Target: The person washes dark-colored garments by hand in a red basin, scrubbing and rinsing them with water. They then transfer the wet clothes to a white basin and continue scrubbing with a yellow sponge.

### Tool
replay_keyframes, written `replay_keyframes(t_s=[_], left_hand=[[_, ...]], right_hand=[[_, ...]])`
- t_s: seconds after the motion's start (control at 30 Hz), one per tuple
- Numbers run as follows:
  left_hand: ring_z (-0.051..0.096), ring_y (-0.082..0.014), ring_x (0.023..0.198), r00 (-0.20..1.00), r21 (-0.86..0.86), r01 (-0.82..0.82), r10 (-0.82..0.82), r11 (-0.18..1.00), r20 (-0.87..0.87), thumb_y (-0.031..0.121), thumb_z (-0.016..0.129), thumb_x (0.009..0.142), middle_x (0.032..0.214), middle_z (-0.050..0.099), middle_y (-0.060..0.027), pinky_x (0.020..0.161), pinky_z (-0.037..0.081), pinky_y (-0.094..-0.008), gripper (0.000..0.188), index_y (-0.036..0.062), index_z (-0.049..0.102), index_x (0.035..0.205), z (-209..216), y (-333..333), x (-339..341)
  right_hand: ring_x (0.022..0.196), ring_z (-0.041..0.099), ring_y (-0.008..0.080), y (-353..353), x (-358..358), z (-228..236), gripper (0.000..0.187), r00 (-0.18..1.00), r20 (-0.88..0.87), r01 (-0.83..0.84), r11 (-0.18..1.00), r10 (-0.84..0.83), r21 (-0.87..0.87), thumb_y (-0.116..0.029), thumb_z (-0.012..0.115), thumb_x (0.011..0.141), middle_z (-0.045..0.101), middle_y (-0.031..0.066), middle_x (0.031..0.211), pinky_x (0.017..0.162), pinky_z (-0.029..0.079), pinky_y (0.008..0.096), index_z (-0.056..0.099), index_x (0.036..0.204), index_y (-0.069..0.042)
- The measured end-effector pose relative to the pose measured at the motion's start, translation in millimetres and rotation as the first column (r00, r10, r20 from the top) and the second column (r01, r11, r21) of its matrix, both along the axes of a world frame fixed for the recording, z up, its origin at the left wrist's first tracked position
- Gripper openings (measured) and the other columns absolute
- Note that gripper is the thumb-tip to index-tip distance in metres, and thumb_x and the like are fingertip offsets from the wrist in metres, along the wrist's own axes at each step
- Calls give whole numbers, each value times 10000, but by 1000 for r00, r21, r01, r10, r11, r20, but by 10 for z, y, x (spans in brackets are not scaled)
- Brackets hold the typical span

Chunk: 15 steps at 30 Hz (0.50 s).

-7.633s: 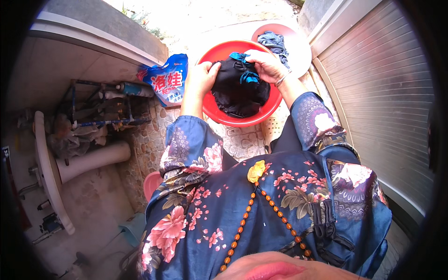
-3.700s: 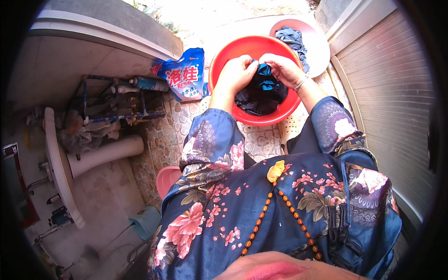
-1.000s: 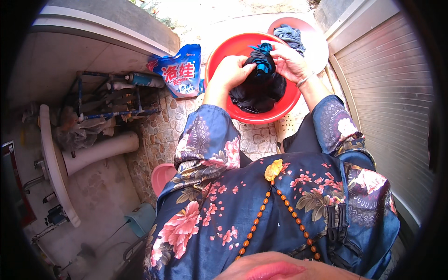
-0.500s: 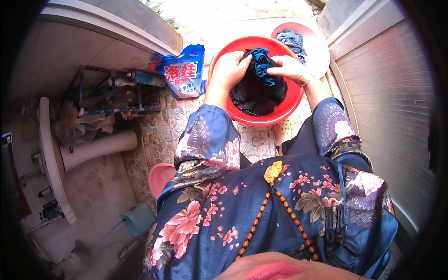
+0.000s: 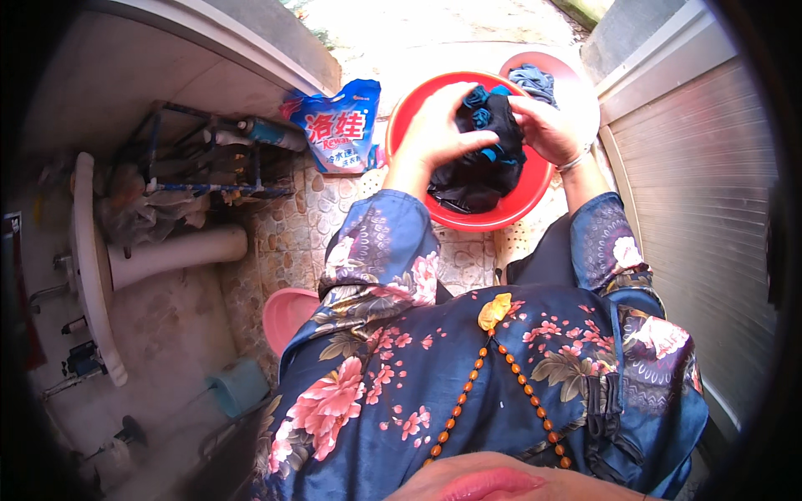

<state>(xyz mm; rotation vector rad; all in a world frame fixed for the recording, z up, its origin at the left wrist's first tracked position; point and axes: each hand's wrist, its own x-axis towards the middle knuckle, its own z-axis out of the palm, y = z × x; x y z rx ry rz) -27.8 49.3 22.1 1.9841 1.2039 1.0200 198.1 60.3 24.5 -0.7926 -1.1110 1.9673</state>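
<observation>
The patterned stone-look floor carries everything here, and on it, just beyond the person's knees, stands a red basin. A wide pale pink basin sits behind it, past its far right rim, with a bunch of grey-blue cloth inside. Off the red basin's left rim a blue packet stands upright.

The black cloth is what both hands are on. Its lower part lies heaped in the red basin, toward the near rim; its upper part is raised between the hands. As bunched, it runs longest from the far rim to the near one, its near end leaning a little left.

The left hand comes at it from the left, thumb spread well away from the fingers and laid across the front of the cloth; whether those fingertips have hold of anything, I cannot tell. The right hand, a bracelet at its wrist, has its fingers bent in and, as far as I can see, pinched on the cloth's upper right edge.

What matters most is where the gathered blue trim sits: right of the left fingers, left of the right ones, in the gap between, with the left thumb nearest its middle.
</observation>
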Motion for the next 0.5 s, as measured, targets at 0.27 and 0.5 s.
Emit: replay_keyframes(t_s=[0.27, 0.5], left_hand=[[564, -301, 1182, 995, -220, 91, -96, 971, -15, 352, 929, 510, 1229, 589, -199, 1007, 439, -389, 1178, 145, 297, 1483, 77, -97, 105], [602, -304, 1126, 993, -197, 86, -99, 977, -58, 307, 913, 560, 1197, 610, -187, 955, 478, -378, 1019, 110, 388, 1411, -65, -51, 129]], right_hand=[[711, 655, 111, -16, 48, -108, 290, 980, -193, -99, 961, 49, -258, -338, 483, 984, 686, 18, 841, 628, 532, 256, 617, 1073, -96], [662, 637, 100, -49, -33, -104, 154, 999, 3, 43, 978, -44, -202, -212, 586, 928, 673, 19, 839, 574, 517, 244, 637, 1005, -88]])
